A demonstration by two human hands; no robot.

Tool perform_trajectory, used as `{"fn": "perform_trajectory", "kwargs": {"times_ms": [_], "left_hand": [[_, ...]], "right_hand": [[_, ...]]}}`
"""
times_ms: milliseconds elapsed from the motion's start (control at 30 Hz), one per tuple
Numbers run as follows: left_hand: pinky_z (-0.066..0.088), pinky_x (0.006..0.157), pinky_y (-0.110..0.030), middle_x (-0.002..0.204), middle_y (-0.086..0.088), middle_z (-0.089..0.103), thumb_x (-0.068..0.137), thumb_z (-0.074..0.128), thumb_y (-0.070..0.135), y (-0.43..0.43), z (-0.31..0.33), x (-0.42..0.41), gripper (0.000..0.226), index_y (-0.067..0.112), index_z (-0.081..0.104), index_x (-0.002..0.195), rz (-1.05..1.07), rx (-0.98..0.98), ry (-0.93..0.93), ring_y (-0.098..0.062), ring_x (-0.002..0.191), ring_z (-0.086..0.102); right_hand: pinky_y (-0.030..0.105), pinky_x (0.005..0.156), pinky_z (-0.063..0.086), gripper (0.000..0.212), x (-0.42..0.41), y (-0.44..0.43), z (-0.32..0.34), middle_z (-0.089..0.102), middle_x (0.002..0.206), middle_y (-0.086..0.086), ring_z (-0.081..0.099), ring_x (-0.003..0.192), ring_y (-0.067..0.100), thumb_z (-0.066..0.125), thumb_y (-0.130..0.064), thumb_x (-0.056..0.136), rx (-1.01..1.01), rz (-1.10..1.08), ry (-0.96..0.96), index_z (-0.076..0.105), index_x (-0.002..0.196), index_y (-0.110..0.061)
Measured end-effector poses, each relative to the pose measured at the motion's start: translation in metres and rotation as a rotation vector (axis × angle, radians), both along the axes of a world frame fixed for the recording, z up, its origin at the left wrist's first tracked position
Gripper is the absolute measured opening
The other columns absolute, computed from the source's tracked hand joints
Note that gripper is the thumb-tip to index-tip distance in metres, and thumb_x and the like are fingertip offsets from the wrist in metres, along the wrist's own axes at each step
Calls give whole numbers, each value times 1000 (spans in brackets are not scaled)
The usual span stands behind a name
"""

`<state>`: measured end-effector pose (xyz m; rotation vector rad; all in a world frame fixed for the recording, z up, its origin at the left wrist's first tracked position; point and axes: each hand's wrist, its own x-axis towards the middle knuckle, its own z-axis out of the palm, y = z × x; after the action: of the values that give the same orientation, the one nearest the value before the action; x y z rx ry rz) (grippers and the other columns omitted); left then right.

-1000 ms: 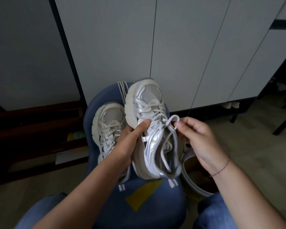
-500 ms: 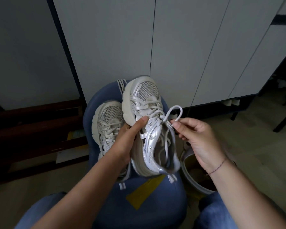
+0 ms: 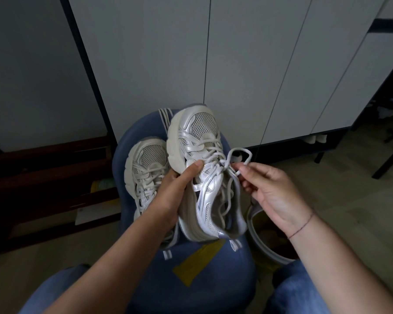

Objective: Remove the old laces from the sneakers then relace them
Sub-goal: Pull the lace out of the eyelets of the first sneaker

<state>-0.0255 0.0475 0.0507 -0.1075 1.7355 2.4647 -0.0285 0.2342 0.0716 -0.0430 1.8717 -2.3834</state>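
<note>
Two white and silver sneakers are in front of me. My left hand (image 3: 171,191) grips the right-hand sneaker (image 3: 204,177) by its sole side, lifted and tilted above a blue stool, thumb resting on the laces. My right hand (image 3: 268,189) pinches the white lace (image 3: 238,155) near the top eyelets, where a loop stands out to the right. More loose lace hangs down inside the shoe opening. The other sneaker (image 3: 145,166) lies laced on the stool, partly hidden behind my left hand.
The blue stool (image 3: 191,279) carries a yellow patch and stands between my knees in jeans. A round bin (image 3: 268,241) sits on the floor to its right. Grey cabinet doors (image 3: 236,64) rise behind, dark wooden shelves (image 3: 43,177) lie left, and chair legs stand far right.
My right hand has drawn the lace out to the right, and the loop has grown wider. The held sneaker stays in about the same place in my left hand.
</note>
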Motion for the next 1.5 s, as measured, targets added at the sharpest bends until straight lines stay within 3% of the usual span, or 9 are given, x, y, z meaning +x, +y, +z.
{"fn": "perform_trajectory", "kwargs": {"times_ms": [100, 267, 333, 500, 633, 833, 1033, 1300, 1500], "left_hand": [[55, 85, -33, 112, -3, 74, 77, 68, 36, -1, 0, 1, 52, 19, 61, 125, -10, -10, 13, -20, 102, 71], [53, 89, -36, 116, -6, 73, 80, 74, 38, -2, 0, 0, 57, 15, 59, 130, -8, -2, 14, -23, 106, 70], [52, 91, -37, 118, -6, 72, 80, 73, 37, -3, -2, -2, 57, 15, 59, 130, -11, -5, 21, -23, 108, 69], [52, 91, -38, 118, -7, 72, 80, 74, 38, -5, -4, -3, 59, 14, 58, 132, -8, -7, 11, -25, 109, 69], [52, 92, -39, 119, -8, 71, 82, 73, 39, -7, -5, -4, 59, 13, 58, 132, -3, -12, 1, -25, 109, 68], [52, 92, -39, 118, -7, 71, 78, 74, 41, -7, -4, -5, 63, 13, 58, 132, 1, -20, 5, -24, 109, 69], [57, 85, -32, 117, -8, 72, 78, 69, 38, -7, -2, -4, 60, 12, 59, 131, -12, 3, 12, -24, 106, 70], [52, 92, -38, 117, -9, 72, 80, 69, 36, -6, -3, -5, 57, 12, 59, 131, 3, 3, 12, -24, 108, 69], [53, 91, -38, 117, -7, 72, 79, 75, 40, -8, -3, -5, 61, 13, 58, 131, -1, -22, 20, -23, 108, 69]], "right_hand": [[12, 52, 41, 14, 0, -2, 2, 60, 58, -5, 49, 53, 3, 62, -20, 73, 43, -55, 25, 70, 80, -10], [12, 45, 38, 17, -11, 18, 18, 53, 55, -4, 47, 45, 3, 57, -19, 76, -594, -138, -229, 68, 66, -10], [12, 46, 39, 14, -16, 28, 19, 54, 57, -5, 48, 46, 2, 57, -21, 78, -694, -208, -255, 65, 73, -11], [14, 50, 45, 20, -2, 13, 8, 59, 63, -2, 52, 55, 4, 61, -22, 76, -223, 34, -218, 69, 87, -8], [13, 54, 43, 14, 4, -3, 4, 61, 61, -3, 51, 55, 4, 63, -13, 73, -50, 46, -65, 76, 69, -16], [14, 51, 43, 12, 3, 0, 6, 59, 61, 0, 51, 55, 6, 63, -14, 73, -98, 15, -78, 67, 81, -6], [13, 48, 41, 11, -13, 24, 17, 53, 61, -4, 47, 51, 3, 53, -17, 90, -559, -156, -201, 58, 79, -14], [16, 55, 43, 13, 4, 0, 3, 58, 63, -1, 50, 56, 6, 63, -20, 75, -79, 47, -79, 74, 78, -13], [15, 53, 43, 17, 0, 2, 8, 60, 59, -3, 49, 56, 7, 52, -8, 92, -116, -159, -34, 64, 80, -9]]}}
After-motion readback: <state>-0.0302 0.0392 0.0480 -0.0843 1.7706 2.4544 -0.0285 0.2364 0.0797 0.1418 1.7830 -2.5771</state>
